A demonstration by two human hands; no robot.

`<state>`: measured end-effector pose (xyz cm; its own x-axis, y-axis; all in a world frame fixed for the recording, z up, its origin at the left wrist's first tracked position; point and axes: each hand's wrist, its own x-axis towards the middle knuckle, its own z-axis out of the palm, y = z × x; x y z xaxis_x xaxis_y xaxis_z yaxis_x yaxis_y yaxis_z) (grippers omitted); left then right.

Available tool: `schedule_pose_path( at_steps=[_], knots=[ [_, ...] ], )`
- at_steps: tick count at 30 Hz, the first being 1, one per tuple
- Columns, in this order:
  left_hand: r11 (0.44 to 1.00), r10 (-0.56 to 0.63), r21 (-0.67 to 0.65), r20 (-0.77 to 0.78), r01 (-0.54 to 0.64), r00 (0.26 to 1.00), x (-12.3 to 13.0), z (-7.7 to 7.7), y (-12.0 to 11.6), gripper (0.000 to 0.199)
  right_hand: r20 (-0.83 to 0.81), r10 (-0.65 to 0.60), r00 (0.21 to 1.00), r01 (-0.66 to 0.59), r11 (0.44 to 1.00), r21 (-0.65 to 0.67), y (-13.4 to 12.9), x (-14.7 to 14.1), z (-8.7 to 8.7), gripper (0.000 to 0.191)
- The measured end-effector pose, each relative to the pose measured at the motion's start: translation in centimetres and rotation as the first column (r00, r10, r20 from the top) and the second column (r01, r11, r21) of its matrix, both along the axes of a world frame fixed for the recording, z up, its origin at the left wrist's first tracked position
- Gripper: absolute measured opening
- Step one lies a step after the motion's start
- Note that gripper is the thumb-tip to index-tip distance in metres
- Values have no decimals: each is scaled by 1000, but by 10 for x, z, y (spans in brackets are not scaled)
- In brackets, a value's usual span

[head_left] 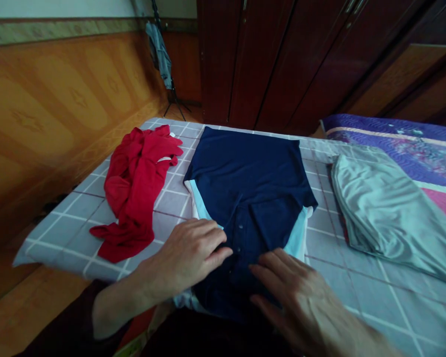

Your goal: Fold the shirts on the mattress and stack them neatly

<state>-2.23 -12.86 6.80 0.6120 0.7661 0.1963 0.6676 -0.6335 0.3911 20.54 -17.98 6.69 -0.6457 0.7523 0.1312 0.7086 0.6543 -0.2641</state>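
A navy polo shirt (250, 161) with a buttoned placket lies spread on the bed, its hem at the far end. Light blue and white panels show along both sides. My left hand (195, 248) rests at the shirt's left side, fingers bent downward and thumb apart from them. On the other side of the buttons, my right hand (290, 282) lies on the navy cloth with its fingers stretched and the thumb spread away. The part of the shirt nearest my body is dark and partly hidden by my hands.
A crumpled red garment (137, 186) lies to the left on the checked grey bedsheet (357, 275). Folded pale green cloth (390, 213) is at the right, with a purple quilt (405, 136) beyond it. Dark wardrobes (267, 59) and a coat stand (174, 94) stand behind.
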Motion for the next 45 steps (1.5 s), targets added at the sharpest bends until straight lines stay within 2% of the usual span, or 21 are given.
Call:
schedule_pose_path(
  at_steps=[2, 4, 6, 9, 11, 13, 17, 20, 22, 24, 27, 30, 32, 35, 38, 40, 42, 45],
  knots=[
    [998, 60, -26, -67, -62, 996, 4, -11, -22, 12, -11, -14, 1000, 15, 998, 60, -20, 1, -15, 14],
    [991, 111, -65, -85, -116, 990, 5, -24, -37, 21, -40, -48, 998, 54, 988, 148, -32, 0, -29, 20],
    [987, 139, -81, -46, -142, 989, 4, -34, -45, 29, -94, -88, 992, 106, 971, 213, -38, -2, -37, 24],
    [988, 138, -80, 79, -132, 987, 1, -40, -54, 41, -170, -131, 977, 170, 956, 241, -43, -5, -42, 26],
    [995, 85, -74, 153, -74, 985, 0, -40, -60, 48, -194, -144, 970, 192, 947, 256, -46, -6, -45, 27],
    [997, -17, -71, 166, 29, 986, -1, -41, -66, 56, -206, -146, 968, 201, 940, 276, -49, -5, -48, 28],
    [983, -164, -84, 28, 165, 986, -5, -40, -75, 71, -201, -134, 970, 192, 933, 303, -55, -2, -51, 28],
    [980, -194, -44, -40, 192, 980, -12, -33, -79, 66, -135, -100, 986, 137, 943, 303, -60, 5, -44, 23],
    [973, -228, 4, -97, 229, 969, -18, -29, -81, 61, -50, -63, 997, 75, 957, 280, -64, 13, -39, 29],
    [962, -248, 72, -165, 262, 955, -24, -30, -82, 62, 30, -39, 999, 30, 962, 271, -67, 22, -37, 39],
    [950, -236, 157, -203, 270, 950, -33, -41, -82, 60, 108, -19, 994, -17, 947, 320, -70, 33, -41, 44],
    [940, -268, 181, -125, 288, 955, -40, -49, -78, 53, 108, 35, 994, -70, 938, 340, -70, 38, -45, 34],
    [937, -301, 175, -42, 303, 953, -43, -47, -74, 49, 70, 56, 996, -76, 939, 336, -69, 38, -46, 30],
    [940, -302, 161, -12, 300, 953, -45, -39, -69, 51, -24, 11, 1000, -1, 920, 392, -70, 38, -49, 37],
    [949, -233, 182, -137, 256, 963, -44, -32, -64, 65, -40, -141, 989, 145, 904, 403, -69, 40, -59, 52],
    [951, -186, 201, -227, 233, 956, -44, -31, -59, 76, -11, -210, 978, 198, 900, 387, -67, 43, -65, 55],
    [950, -162, 214, -284, 227, 945, -44, -34, -52, 80, 15, -221, 975, 199, 901, 386, -65, 45, -68, 54],
    [930, -183, 244, -337, 273, 924, -44, -39, -36, 74, 67, -192, 979, 154, 914, 375, -58, 47, -68, 57]
  ],
)
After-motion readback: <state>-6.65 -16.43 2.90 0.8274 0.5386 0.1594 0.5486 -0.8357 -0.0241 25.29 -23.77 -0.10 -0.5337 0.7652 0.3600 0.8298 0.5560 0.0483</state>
